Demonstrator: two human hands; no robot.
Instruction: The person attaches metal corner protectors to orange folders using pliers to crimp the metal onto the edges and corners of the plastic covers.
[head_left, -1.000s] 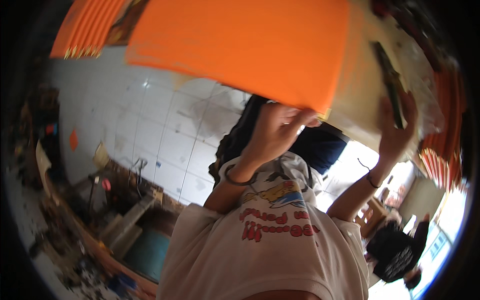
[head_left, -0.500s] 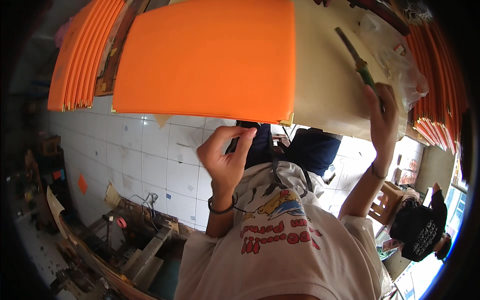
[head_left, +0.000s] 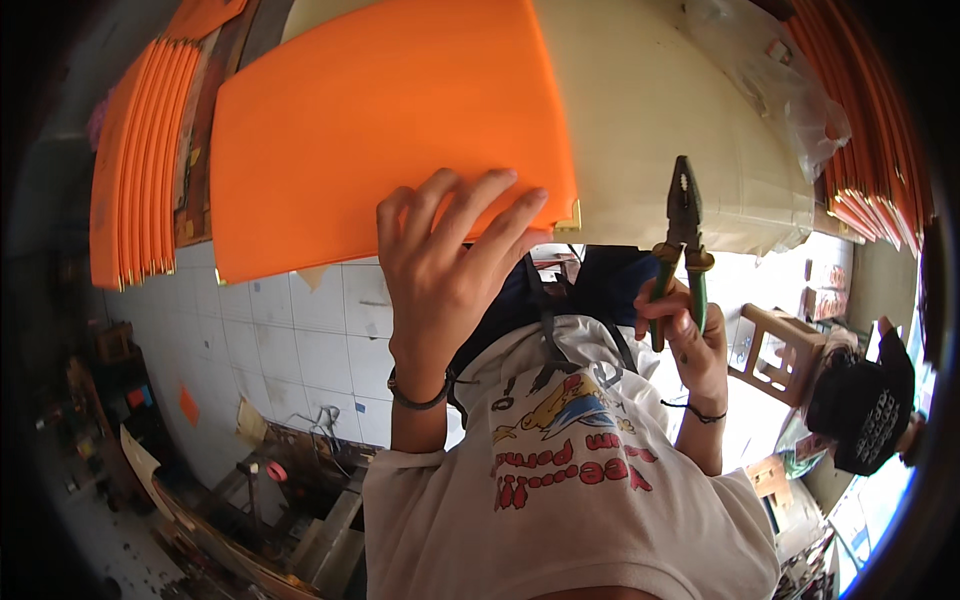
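A large orange folder (head_left: 370,110) lies on the table, with small gold metal corners (head_left: 569,216) at its near end. Spread over its near edge, by the right corner, is my left hand (head_left: 440,250), fingers apart and fingertips on the cover; its thumb is partly at the edge. My right hand (head_left: 697,340) grips a pair of pliers (head_left: 684,220) by green handles, jaws pointing away from me. The handles are parted a little. The pliers are in front of the table's near edge, right of the folder, touching nothing else that I can see.
The table has a beige covering (head_left: 640,110). Stacked orange folders stand at the left (head_left: 140,165) and at the far right (head_left: 870,130). A clear plastic bag (head_left: 790,90) lies near the right stack. Below right are a brown stool (head_left: 785,350) and a person in black (head_left: 860,410).
My left hand has opened from a pinch and come down on the folder. My right hand has brought the pliers nearer to me. The folder now lies turned slightly.
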